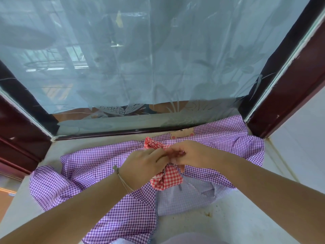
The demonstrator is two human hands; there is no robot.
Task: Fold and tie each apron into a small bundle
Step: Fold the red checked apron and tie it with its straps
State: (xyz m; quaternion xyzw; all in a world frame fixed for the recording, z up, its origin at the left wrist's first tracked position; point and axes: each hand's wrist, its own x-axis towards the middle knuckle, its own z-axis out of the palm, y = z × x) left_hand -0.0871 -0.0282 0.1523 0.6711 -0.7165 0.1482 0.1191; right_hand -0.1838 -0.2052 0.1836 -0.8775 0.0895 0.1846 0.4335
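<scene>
A red-and-white checked apron (167,179) is rolled into a small bundle, held above a purple checked apron (98,173) spread over the ledge. My left hand (144,164) and my right hand (188,153) meet at the bundle's middle, fingers pinching its striped tie string. One end of the red bundle pokes out beyond my hands, the other hangs below them. A loose string end dangles under the bundle. The knot itself is hidden by my fingers.
The grey stone ledge (237,222) has some brown crumbs on its right part. A window with a sheer curtain (123,67) stands right behind it, framed by dark red wood (288,95). A white tiled wall (306,138) bounds the right side.
</scene>
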